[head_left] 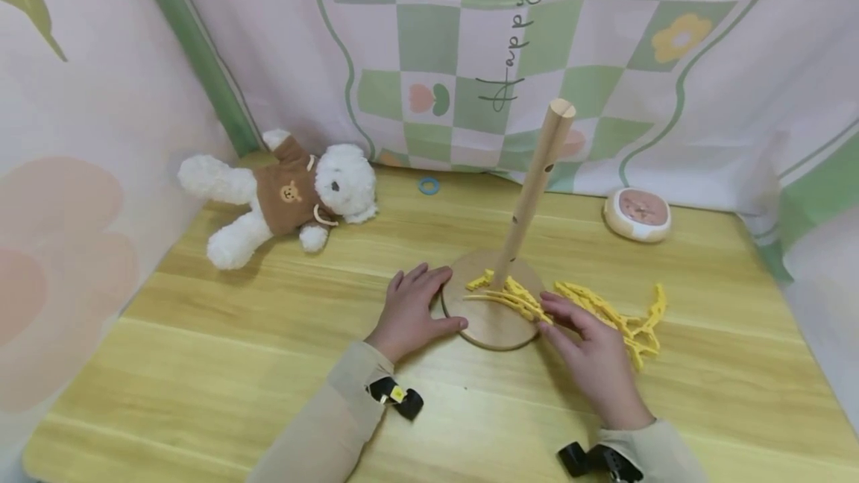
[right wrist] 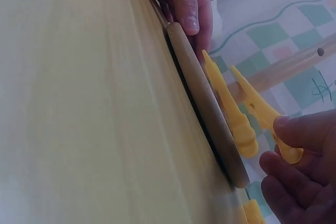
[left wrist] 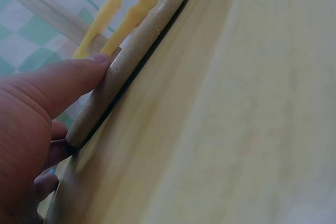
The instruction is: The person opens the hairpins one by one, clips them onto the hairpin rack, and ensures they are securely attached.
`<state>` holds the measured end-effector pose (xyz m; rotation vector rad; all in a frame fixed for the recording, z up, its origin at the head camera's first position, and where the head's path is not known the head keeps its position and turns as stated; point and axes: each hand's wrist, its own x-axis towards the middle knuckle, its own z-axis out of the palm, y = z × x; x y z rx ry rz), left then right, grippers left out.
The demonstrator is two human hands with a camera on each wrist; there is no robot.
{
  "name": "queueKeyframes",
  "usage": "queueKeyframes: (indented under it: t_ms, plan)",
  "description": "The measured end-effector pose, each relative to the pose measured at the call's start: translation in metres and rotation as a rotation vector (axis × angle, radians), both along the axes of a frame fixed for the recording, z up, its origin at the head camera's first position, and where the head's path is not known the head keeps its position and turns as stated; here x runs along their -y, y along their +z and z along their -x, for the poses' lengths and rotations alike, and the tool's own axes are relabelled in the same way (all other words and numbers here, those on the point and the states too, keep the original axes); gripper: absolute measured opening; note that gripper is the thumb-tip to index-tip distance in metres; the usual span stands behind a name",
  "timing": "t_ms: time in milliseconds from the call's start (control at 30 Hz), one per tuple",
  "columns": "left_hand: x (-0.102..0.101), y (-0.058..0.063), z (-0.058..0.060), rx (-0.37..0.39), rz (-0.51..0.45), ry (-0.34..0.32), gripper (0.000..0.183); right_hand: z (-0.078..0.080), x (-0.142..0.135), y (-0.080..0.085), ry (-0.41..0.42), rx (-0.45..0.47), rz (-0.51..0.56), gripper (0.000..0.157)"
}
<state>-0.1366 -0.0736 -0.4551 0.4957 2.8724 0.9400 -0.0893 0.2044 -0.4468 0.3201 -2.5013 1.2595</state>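
Right wrist: pinched yellow piece (right wrist: 261, 109) slants, tip upper left.

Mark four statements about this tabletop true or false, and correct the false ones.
1. A white plush animal in a brown top lies left of the upright round wooden pole. True.
2. The left hand grips that pole. False: the left hand touches the rim of the flat round wooden base.
3. The right hand pinches a yellow plastic piece. True.
4. A blue ring hangs on the pole. False: the ring lies on the wood-grain table.
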Motion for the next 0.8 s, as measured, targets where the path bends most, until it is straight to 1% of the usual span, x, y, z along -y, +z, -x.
queueKeyframes:
  t_ms: [333,467,567,667,800]
  plan:
    - [-0.002,0.0,0.001,-0.017,-0.015,0.002,0.088,0.005,0.001,0.005,0.005,0.055,0.019,0.029]
    - [-0.001,-0.002,0.001,-0.014,-0.027,0.004,0.089,0.006,0.003,0.004,0.002,0.057,0.023,0.03]
    - [0.0,-0.003,0.0,-0.014,-0.05,0.013,0.088,0.008,0.005,0.004,0.01,0.064,0.044,0.03]
    - [0.001,-0.002,0.0,-0.008,-0.069,0.014,0.087,0.01,0.007,0.004,0.027,0.099,0.081,0.03]
    - [0.002,0.0,0.001,-0.015,-0.065,0.005,0.088,0.013,0.008,0.003,0.053,0.14,0.137,0.029]
